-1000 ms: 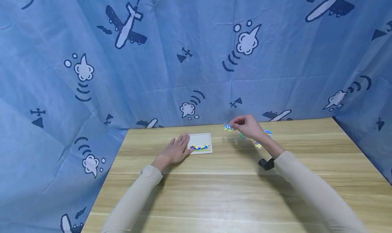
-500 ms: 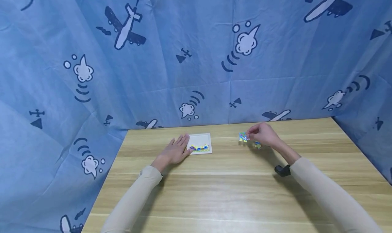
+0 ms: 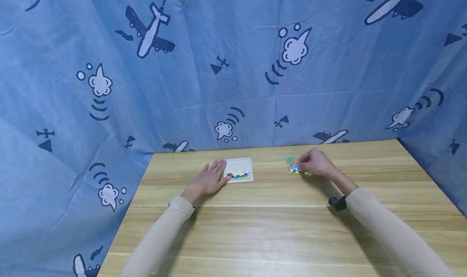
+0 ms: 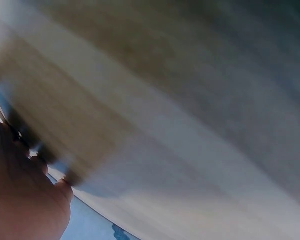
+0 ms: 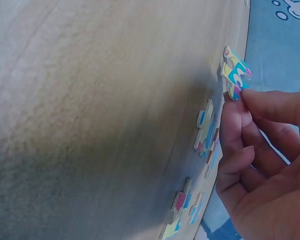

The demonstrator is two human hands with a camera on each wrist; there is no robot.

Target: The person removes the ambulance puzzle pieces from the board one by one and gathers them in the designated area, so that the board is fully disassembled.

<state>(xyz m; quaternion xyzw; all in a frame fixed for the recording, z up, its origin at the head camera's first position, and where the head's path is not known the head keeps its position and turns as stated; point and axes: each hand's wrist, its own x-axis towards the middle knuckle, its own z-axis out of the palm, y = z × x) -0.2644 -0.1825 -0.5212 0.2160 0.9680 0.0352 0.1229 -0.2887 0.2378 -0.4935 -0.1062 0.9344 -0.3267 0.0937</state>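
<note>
Between thumb and fingertips my right hand (image 3: 315,163) pinches a small jigsaw puzzle piece (image 5: 236,74), yellow and blue with pink bits, held over the table's right half. More loose puzzle pieces (image 5: 205,125) lie beneath and beside that hand, partly hidden by it. My left hand (image 3: 209,179) lies flat with fingers straight, its fingertips and thumb on the left edge of a white puzzle tray (image 3: 238,165). Along the tray's lower edge runs a row of fitted colourful pieces (image 3: 238,175). In the left wrist view only part of the left hand (image 4: 27,195) shows.
The wooden table (image 3: 233,228) reaches back to a blue curtain (image 3: 240,66) printed with planes and clouds. A black object (image 3: 337,203) shows beside the right sleeve, close to the wrist.
My right hand, pinching the puzzle piece, has moved right and nearer, then lowered slightly toward the loose pieces. The left hand stays on the tray.
</note>
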